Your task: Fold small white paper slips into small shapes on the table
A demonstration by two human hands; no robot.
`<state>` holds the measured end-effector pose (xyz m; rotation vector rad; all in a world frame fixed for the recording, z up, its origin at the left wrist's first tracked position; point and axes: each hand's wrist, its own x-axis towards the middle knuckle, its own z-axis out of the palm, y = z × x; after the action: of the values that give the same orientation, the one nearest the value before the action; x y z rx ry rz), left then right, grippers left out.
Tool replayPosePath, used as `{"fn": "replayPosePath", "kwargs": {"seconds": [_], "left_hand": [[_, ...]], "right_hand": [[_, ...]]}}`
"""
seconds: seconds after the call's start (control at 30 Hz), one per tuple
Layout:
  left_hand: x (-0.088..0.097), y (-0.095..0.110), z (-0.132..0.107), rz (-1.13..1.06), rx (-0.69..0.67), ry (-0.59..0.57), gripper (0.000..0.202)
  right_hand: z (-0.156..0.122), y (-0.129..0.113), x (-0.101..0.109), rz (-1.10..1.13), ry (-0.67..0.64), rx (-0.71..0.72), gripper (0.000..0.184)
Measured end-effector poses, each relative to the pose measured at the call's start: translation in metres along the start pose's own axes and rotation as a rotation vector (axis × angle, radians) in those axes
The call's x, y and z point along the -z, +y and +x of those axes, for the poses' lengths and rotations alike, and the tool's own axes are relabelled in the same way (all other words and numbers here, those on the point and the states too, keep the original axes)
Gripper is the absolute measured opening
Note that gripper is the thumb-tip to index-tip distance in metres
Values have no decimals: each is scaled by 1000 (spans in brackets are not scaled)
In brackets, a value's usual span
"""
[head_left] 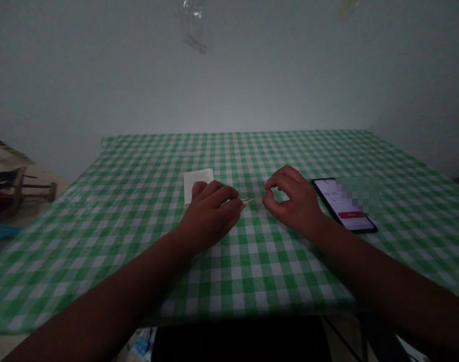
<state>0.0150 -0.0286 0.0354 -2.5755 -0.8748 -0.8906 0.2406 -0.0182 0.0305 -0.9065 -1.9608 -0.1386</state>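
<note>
My left hand (211,212) rests on the green-and-white checked tablecloth (252,261), fingers closed round a thin, pale pointed stick (248,200) whose tip pokes out to the right. My right hand (292,200) lies a short way to the right of that tip, thumb and forefinger pinched together; whatever is between them is too small to make out. A small white paper slip (198,180) lies just behind my left hand, partly covered by it.
A phone (344,204) with a lit screen lies face up right of my right hand. The table stands against a pale wall. A wooden object (29,188) and other dark things sit on the floor at the left.
</note>
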Motion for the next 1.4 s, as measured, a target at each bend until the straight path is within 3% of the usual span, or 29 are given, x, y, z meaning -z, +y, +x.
{"fn": "replayPosePath", "kwargs": {"seconds": [0.17, 0.3, 0.47, 0.53, 0.73, 0.9, 1.03, 1.2, 1.4], "left_hand": [[-4, -10, -3, -19, -21, 50, 7], [-1, -15, -2, -69, -64, 117, 12], [-2, -18, -2, -71, -50, 100, 14], [-6, -18, -2, -40, -15, 44, 14], [-20, -19, -5, -27, 46, -291, 13], [-20, -20, -5, -43, 59, -439, 23], [-17, -16, -6, -97, 93, -485, 22], [-20, -10, -6, -136, 129, -472, 17], [-23, -12, -9, -278, 131, -520, 22]], "right_hand": [[-2, -6, -1, 106, -139, 87, 26], [-6, -3, -4, 140, -133, 154, 16], [-8, -1, -4, 136, -180, 229, 11], [-8, -2, -4, 93, -246, 250, 10], [-12, -3, -15, 6, -512, 264, 12], [-14, -5, -16, 132, -663, 210, 12], [-13, 1, -12, 214, -632, 106, 18], [-13, 13, -12, 154, -524, 14, 26], [-10, 14, -12, 171, -521, 69, 27]]}}
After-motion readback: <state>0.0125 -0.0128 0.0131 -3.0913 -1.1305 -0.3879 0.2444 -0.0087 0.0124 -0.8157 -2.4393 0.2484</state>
